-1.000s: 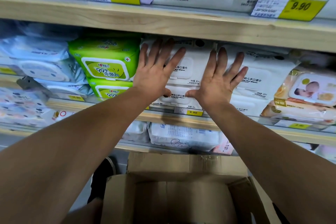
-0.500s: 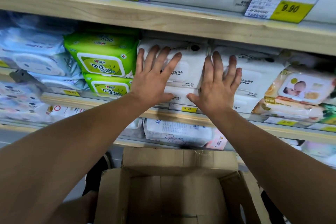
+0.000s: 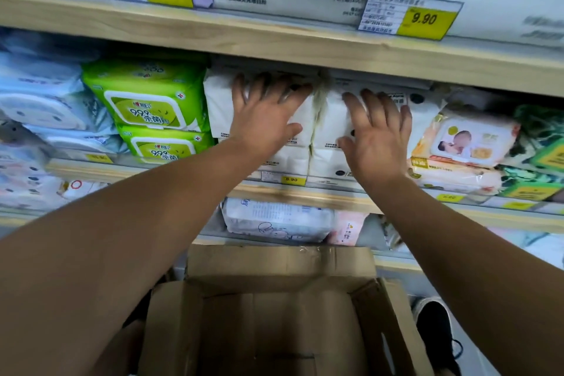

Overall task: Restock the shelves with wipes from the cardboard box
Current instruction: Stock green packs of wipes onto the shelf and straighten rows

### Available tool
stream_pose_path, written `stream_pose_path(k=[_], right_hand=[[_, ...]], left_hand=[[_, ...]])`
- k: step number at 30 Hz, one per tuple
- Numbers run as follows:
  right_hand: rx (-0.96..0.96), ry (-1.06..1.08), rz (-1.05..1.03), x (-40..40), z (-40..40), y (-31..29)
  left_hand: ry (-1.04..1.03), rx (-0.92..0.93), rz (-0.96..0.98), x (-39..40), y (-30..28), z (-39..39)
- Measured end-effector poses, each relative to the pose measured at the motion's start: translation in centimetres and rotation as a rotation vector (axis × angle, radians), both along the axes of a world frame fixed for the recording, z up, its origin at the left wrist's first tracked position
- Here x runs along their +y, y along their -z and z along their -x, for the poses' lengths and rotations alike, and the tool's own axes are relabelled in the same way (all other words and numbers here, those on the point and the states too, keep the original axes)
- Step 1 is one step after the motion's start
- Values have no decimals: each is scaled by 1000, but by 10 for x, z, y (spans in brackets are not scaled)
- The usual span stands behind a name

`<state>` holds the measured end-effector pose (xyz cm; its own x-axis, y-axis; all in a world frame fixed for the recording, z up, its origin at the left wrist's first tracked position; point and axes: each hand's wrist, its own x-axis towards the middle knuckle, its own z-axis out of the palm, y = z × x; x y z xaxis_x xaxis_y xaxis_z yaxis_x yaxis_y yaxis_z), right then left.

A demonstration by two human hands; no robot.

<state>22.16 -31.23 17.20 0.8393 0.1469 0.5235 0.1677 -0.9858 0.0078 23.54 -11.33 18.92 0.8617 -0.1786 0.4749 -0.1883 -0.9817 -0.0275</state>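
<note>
Now, head view: one camera, looking down over both arms
Change: since a second ago the white wipes packs (image 3: pixel 317 131) were pushed deeper under the shelf board (image 3: pixel 274 39), so this stack looked nearly seated
Left hand (image 3: pixel 265 119): fingers spread, flat on the left pack
Right hand (image 3: pixel 378 137): fingers spread, pressing the right pack
Cardboard box (image 3: pixel 274 314): below, apparently empty

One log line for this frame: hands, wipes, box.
left hand: flat on white wipes packs | right hand: flat on same stack | cardboard box: open, no wipes visible | phase: pressing packs into shelf
</note>
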Motion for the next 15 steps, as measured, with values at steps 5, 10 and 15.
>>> stream_pose_path(k=[5,10,15], right_hand=[[-22,66,-33,19,-3,3],[24,24,13,10,0,-3],[157,-60,78,-6,5,-15]], left_hand=[[-50,-57,0,-11,9,-1],[-24,-81,-3,-5,8,-1],[6,-39,10,-3,5,2]])
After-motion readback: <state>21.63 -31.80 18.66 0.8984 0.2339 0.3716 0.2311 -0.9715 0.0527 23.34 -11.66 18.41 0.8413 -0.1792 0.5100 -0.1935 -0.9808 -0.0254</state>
